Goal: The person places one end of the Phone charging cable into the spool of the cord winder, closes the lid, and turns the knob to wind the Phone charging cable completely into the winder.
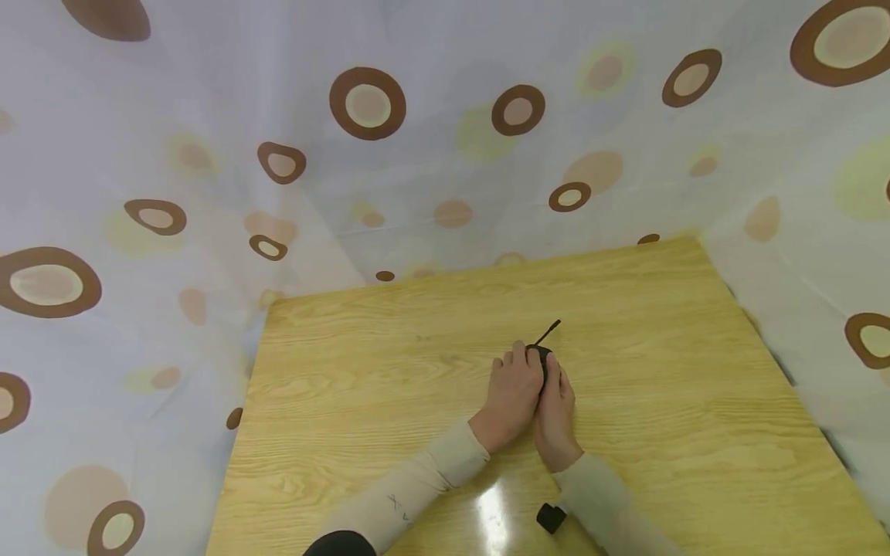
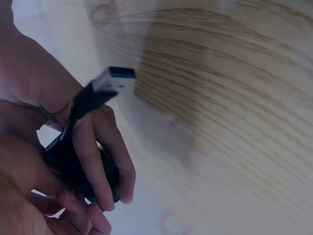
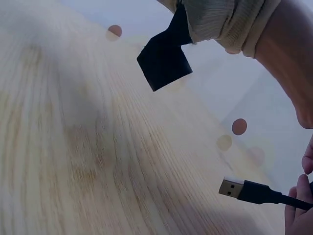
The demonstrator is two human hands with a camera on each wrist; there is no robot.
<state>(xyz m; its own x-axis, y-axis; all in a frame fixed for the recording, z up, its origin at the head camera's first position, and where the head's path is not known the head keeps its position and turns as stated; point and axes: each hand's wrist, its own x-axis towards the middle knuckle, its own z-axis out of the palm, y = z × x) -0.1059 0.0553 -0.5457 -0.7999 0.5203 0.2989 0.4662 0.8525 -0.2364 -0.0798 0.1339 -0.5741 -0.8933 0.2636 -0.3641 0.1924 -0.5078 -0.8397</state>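
Note:
In the head view both hands are together over the wood-grain table, around a small black rounded object [image 1: 540, 354]. My left hand [image 1: 513, 388] curls its fingers over the object's left and top. On the other side my right hand [image 1: 556, 409] grips it. A short black cable [image 1: 547, 333] sticks out beyond the fingers. In the left wrist view the cable ends in a USB plug [image 2: 115, 78], and fingers lie across the black body [image 2: 76, 166]. The right wrist view shows the metal USB plug [image 3: 234, 187] at lower right. Most of the object's body is hidden by the hands.
The wooden table [image 1: 361, 371] lies beneath the hands. A white curtain [image 1: 431, 170] with brown ring patterns hangs behind and along the sides. A black wrist camera [image 1: 551, 517] sits by the right sleeve; another dark round part [image 1: 341, 544] shows at the left sleeve.

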